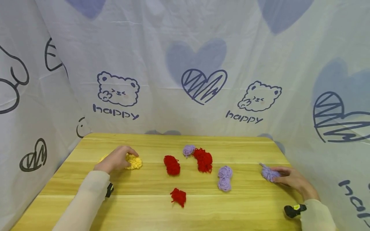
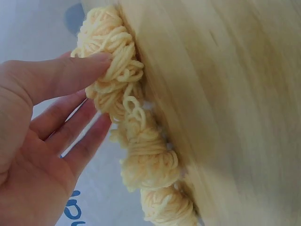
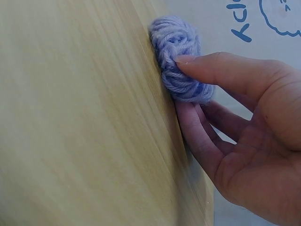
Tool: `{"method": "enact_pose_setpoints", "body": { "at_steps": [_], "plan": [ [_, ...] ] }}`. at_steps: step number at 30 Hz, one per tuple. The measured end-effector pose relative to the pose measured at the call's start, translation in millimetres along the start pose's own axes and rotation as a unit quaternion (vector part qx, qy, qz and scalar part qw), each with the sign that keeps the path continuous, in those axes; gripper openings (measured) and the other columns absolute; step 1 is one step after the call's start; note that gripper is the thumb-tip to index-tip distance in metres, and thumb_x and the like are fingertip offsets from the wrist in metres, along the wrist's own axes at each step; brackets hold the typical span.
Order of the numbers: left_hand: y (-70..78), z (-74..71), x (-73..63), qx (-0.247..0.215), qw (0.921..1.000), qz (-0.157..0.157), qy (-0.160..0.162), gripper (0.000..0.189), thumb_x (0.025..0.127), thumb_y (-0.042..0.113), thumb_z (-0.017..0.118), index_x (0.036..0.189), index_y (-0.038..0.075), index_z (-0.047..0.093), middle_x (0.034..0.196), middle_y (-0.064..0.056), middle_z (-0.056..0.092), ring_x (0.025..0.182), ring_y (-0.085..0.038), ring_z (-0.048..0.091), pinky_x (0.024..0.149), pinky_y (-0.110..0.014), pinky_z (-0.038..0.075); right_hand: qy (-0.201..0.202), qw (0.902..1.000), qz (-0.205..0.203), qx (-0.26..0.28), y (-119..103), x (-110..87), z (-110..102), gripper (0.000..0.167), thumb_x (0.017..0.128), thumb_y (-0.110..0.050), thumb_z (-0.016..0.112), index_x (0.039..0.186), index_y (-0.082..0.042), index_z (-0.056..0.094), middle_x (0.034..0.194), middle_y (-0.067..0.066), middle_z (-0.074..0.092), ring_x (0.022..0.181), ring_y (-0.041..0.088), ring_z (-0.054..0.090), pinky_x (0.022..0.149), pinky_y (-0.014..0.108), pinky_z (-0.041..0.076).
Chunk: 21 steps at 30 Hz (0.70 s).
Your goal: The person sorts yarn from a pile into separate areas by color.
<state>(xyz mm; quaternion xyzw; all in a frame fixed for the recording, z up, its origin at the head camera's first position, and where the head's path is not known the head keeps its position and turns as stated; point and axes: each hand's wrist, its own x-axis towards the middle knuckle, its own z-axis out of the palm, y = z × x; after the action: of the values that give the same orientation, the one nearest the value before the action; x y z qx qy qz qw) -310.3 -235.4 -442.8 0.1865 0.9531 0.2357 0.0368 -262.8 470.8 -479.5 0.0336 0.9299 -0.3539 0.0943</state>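
Note:
On the left of the table, my left hand (image 1: 115, 160) pinches a bundle of yellow yarn (image 1: 135, 162) between thumb and fingers. The left wrist view shows the thumb (image 2: 70, 75) on its near face and the fingers behind it. Two more yellow yarn bundles (image 2: 150, 165) lie in a row beside it, mostly hidden by the hand in the head view. At the right side, my right hand (image 1: 296, 182) holds a small purple yarn bundle (image 3: 176, 40), thumb on one side and fingers underneath, close over the wood.
Between the hands lie two red yarn bundles (image 1: 172, 165) toward the back and a smaller red one (image 1: 178, 197) nearer the front. A purple ball (image 1: 189, 150) and a longer purple bundle (image 1: 224, 178) are also on the wooden table (image 1: 138, 208). Printed cloth (image 1: 162, 106) encloses the sides and back.

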Motion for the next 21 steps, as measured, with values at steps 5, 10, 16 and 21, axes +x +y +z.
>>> {"method": "enact_pose_setpoints", "body": {
  "at_steps": [5,10,16,21],
  "plan": [
    [-5.6,1.3,1.8,0.001,0.9999,0.013,0.004,0.038,0.077,-0.010,0.082,0.113,0.003,0.078,0.121,-0.018,0.075,0.122,-0.045,0.063,0.107,-0.059,0.051,-0.003,1.0000,-0.002,-0.005,0,-0.6,0,0.072,0.088,-0.036,0.082,0.143,0.002,0.057,0.150,0.034,0.049,0.134,0.051,0.050,0.108,0.065,0.044],
    [-10.3,3.0,3.2,-0.003,0.9999,0.010,0.009,0.038,0.078,-0.009,0.083,0.113,0.005,0.079,0.121,-0.017,0.075,0.122,-0.044,0.064,0.107,-0.058,0.051,-0.001,1.0000,0.003,0.000,-2,-0.3,0,0.072,0.087,-0.036,0.083,0.142,0.002,0.057,0.150,0.035,0.049,0.133,0.051,0.050,0.108,0.065,0.043],
    [-13.3,4.1,3.9,-0.003,0.9998,0.012,0.013,0.038,0.077,-0.010,0.082,0.111,0.006,0.080,0.121,-0.018,0.074,0.122,-0.045,0.063,0.106,-0.059,0.051,-0.007,0.9999,-0.010,0.003,-1,0.3,0,0.069,0.089,-0.031,0.081,0.142,0.005,0.055,0.148,0.037,0.049,0.130,0.052,0.052,0.107,0.064,0.047],
    [-14.3,5.1,3.6,-0.001,0.9998,0.011,0.018,0.037,0.077,-0.010,0.083,0.110,0.007,0.081,0.120,-0.018,0.075,0.121,-0.045,0.064,0.105,-0.059,0.052,-0.011,0.9998,-0.019,0.001,0,1.2,1,0.068,0.090,-0.029,0.080,0.142,0.006,0.054,0.148,0.037,0.049,0.131,0.053,0.051,0.106,0.064,0.047]
  ]
}}
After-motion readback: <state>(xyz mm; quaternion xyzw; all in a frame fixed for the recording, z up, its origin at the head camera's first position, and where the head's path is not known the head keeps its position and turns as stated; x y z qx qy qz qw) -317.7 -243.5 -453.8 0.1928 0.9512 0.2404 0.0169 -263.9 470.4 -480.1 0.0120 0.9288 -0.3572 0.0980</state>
